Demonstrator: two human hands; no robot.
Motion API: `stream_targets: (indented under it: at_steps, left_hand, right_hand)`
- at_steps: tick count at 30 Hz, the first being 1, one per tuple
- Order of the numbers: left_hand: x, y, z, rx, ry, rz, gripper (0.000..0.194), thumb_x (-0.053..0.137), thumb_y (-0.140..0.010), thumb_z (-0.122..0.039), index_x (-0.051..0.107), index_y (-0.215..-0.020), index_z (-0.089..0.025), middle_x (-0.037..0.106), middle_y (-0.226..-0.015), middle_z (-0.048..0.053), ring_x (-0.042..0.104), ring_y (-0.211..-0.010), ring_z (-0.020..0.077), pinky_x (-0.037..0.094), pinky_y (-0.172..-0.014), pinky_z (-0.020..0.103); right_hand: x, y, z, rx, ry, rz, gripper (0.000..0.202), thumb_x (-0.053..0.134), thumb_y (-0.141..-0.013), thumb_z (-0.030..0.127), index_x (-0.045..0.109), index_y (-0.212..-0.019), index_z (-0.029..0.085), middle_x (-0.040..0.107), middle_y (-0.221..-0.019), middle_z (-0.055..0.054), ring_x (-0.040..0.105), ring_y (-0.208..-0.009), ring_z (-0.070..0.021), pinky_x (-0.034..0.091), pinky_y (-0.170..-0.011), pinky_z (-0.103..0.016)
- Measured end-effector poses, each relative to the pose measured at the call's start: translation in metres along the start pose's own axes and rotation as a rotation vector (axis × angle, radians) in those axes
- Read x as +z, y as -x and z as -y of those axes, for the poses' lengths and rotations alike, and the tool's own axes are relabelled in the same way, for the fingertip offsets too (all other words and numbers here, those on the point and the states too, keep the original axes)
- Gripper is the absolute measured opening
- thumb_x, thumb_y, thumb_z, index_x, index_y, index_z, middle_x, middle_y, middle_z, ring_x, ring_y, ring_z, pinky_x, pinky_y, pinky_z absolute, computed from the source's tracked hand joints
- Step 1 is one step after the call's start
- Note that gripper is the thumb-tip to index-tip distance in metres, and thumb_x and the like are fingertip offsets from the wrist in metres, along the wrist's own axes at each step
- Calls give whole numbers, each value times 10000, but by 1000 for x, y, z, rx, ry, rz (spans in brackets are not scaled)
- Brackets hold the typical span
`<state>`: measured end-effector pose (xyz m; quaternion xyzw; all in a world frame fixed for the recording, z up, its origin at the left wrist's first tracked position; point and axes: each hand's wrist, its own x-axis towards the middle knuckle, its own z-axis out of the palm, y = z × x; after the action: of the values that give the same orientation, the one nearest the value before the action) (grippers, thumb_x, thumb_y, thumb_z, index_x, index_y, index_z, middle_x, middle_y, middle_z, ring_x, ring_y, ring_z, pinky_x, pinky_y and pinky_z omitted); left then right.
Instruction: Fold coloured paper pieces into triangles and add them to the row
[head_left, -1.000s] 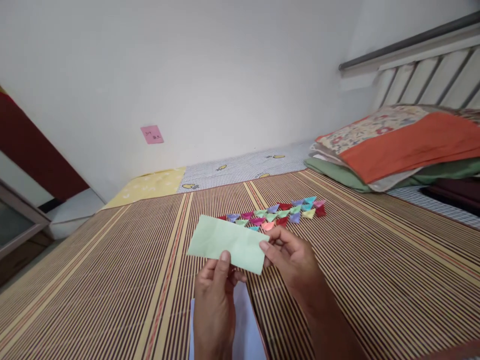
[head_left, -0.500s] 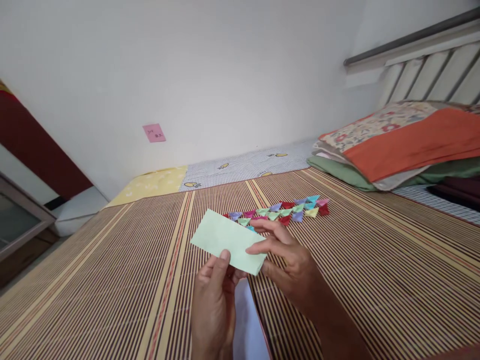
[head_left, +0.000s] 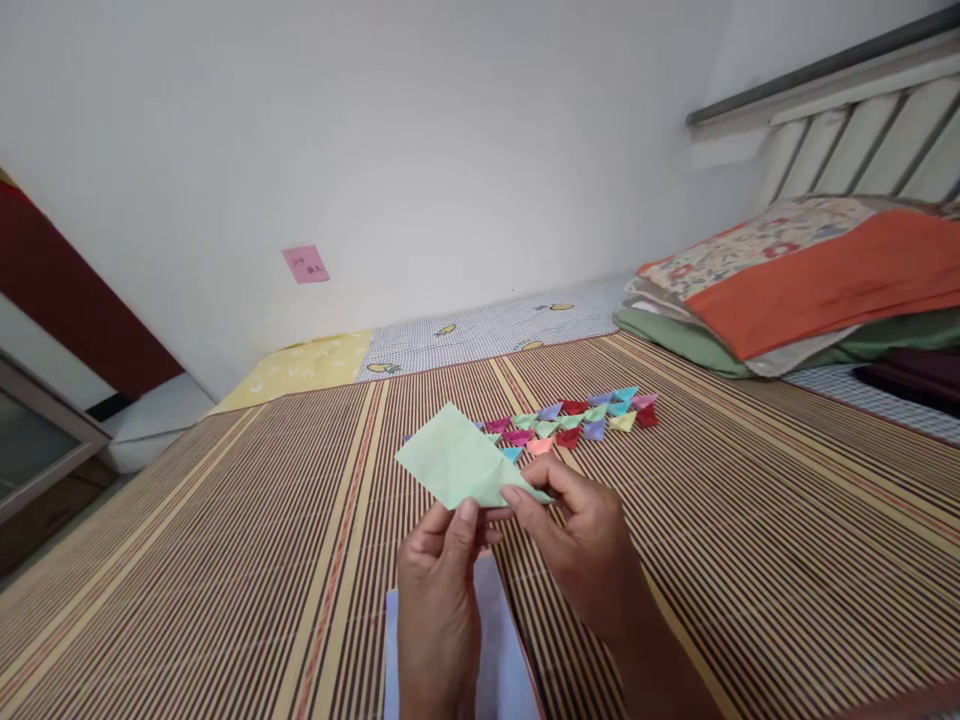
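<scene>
A pale green sheet of folding paper [head_left: 454,455] is held up over the striped mat. Its right part is folded into a narrow point, while the left part spreads out with a corner on top. My left hand [head_left: 442,590] pinches the lower edge, thumb in front and fingers behind. At the right point, my right hand [head_left: 574,530] grips the folded tip between thumb and fingers. Beyond the paper, several small folded paper boats [head_left: 570,422] in many colours lie in rows; the sheet hides some of them.
Light purple paper [head_left: 499,640] lies below my hands on the striped mat [head_left: 750,520]. Folded bedding [head_left: 825,290] is piled at the right, by a white radiator [head_left: 885,140]. A pink note [head_left: 305,264] is on the wall. A glass-fronted cabinet [head_left: 37,440] stands at far left.
The green paper has gone from a flat rectangle to a shape with a pointed right end. My right hand has shifted from spread fingers on its face to a pinch on that end.
</scene>
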<state>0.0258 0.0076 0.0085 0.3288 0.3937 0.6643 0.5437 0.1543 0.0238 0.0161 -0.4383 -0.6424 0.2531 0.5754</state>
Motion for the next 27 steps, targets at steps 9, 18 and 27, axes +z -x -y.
stream_targets:
  at_steps: [9, 18, 27]
  left_hand:
    - [2, -1, 2, -39, 104, -86, 220, 897, -681, -286, 792, -803, -136, 773, -776, 55, 643, -625, 107, 536, -627, 192]
    - [4, -3, 3, -42, 215, -153, 271, 936, -593, -225, 775, -784, -120, 732, -710, 41, 620, -579, 100, 511, -522, 166]
    - [8, -4, -9, -117, 415, -340, 141, 654, -850, 31, 713, -854, -97, 744, -822, 55, 712, -660, 116, 617, -565, 195]
  right_hand:
    - [1, -1, -1, 33, 32, -11, 220, 615, -898, 262, 531, -704, 200, 511, -623, 51, 475, -570, -111, 366, -543, -227]
    - [3, 3, -1, 60, -12, -3, 155, 637, -881, 235, 551, -755, 209, 573, -678, 43, 549, -610, -124, 424, -575, -239]
    - [0, -1, -10, 134, -213, 10, 100, 674, -854, 242, 609, -921, 207, 669, -769, 1, 665, -722, -166, 538, -657, -278]
